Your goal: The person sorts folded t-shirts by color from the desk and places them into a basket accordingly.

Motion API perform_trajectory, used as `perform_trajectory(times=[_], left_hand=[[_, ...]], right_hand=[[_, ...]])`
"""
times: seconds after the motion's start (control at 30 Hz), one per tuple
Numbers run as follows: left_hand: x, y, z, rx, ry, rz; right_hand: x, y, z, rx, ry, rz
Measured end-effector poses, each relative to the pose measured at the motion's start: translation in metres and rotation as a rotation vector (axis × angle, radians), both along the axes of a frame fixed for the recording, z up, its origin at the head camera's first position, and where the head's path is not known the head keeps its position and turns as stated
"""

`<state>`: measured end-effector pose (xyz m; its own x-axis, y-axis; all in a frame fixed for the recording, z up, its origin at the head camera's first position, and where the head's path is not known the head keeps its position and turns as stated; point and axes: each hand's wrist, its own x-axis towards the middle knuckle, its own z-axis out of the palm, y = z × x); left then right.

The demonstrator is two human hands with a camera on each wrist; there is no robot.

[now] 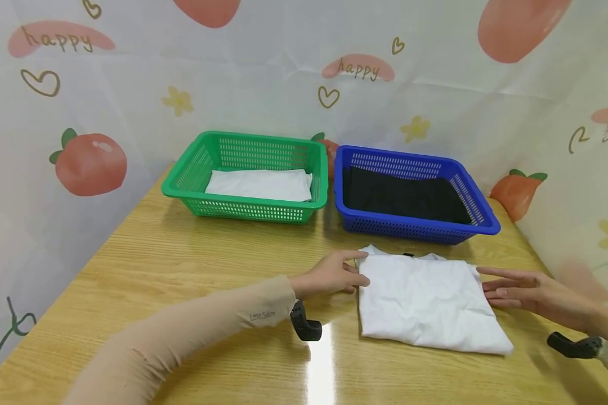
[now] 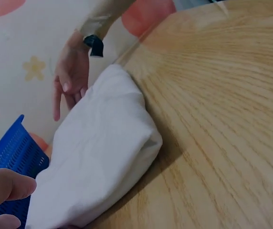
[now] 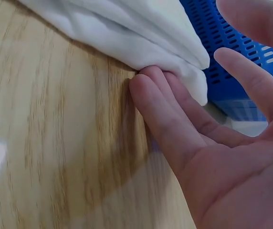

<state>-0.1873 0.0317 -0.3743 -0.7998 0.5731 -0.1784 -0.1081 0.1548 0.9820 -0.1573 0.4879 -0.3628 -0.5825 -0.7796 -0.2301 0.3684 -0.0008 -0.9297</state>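
Note:
A folded white shirt (image 1: 425,301) lies flat on the table, its collar edge toward the baskets and a small dark tag showing there. At its left edge is my left hand (image 1: 331,275), with extended fingers and thumb spread, two tips overlapping the cloth near the upper left corner. My right hand (image 1: 537,295) is at the opposite edge, fingers extended toward the cloth. In the right wrist view, the lower fingertips (image 3: 143,86) reach right to the underside of the shirt's edge (image 3: 151,52), while the thumb and index finger stay apart from it.
Behind the shirt stands a blue basket (image 1: 415,219) with black folded cloth (image 1: 405,194) inside. To its left, a green basket (image 1: 248,211) holds white folded cloth (image 1: 258,184). The wooden table (image 1: 223,253) meets a printed wall covering (image 1: 263,84) at the back and right.

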Motion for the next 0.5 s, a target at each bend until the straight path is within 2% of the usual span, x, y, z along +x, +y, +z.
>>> perform_trajectory(times=[0.13,0.23,0.37,0.5], left_hand=[[0.001,0.006,-0.002,0.023,-0.016,0.02],[0.001,0.011,-0.004,0.011,-0.004,0.04],[0.001,0.017,-0.005,-0.036,0.062,0.059],[0.001,0.023,-0.004,-0.078,0.131,0.045]], right_hand=[[-0.001,-0.003,-0.003,0.051,0.059,-0.006],[0.0,-0.007,-0.004,0.141,0.111,-0.031],[0.002,-0.015,-0.003,0.273,0.128,-0.083],[0.005,-0.021,-0.004,0.357,0.165,-0.159]])
